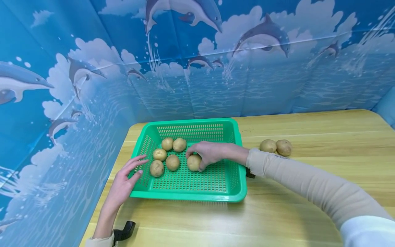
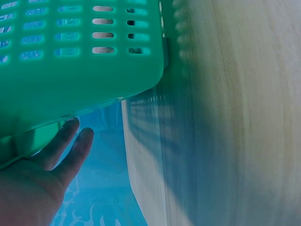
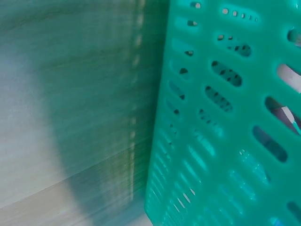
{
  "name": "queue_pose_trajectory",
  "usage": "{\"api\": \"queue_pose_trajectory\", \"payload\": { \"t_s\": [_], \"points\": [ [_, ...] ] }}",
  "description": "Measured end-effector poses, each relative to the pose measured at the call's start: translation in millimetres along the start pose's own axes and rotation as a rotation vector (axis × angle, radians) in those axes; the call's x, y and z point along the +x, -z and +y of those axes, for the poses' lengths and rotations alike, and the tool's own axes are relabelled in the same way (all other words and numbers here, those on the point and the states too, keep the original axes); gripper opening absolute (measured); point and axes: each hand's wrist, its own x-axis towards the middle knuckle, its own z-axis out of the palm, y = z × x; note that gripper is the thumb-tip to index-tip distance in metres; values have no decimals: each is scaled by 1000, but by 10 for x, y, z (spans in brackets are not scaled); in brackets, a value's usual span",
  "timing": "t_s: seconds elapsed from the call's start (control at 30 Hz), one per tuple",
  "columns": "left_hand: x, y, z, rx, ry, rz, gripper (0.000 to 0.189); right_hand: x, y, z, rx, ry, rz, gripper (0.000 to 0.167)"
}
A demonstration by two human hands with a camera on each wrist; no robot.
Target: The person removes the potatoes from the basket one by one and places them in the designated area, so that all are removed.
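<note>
A green plastic basket (image 1: 197, 196) with slotted walls stands on the table. In it, my right hand (image 1: 210, 152) grips a potato (image 1: 193, 163), thumb on the near side and fingers over the far side. Several other potatoes (image 1: 172, 162) lie grouped in the basket's left half. My left hand (image 1: 122, 183) is at the basket's left rim with its fingers extended. In the left wrist view, the fingers of that left hand (image 2: 33, 188) reach along the outside of the green wall. The right wrist view has only the basket's slotted side (image 3: 225, 132) close up; the right hand is hidden there.
Two more potatoes (image 1: 267, 146) sit side by side on the wooden table (image 1: 333, 147), right of the basket and just beyond the right sleeve. A blue dolphin-print curtain (image 1: 197, 89) hangs behind the table and along its left side.
</note>
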Motion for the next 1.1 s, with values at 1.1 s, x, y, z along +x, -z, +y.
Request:
{"api": "queue_pose_trajectory", "payload": {
  "t_s": [1.1],
  "points": [
    [1, -3, -32, 37, 22, -6, 36, -125, 97, -23, 230, 145, 16, 49]
  ]
}}
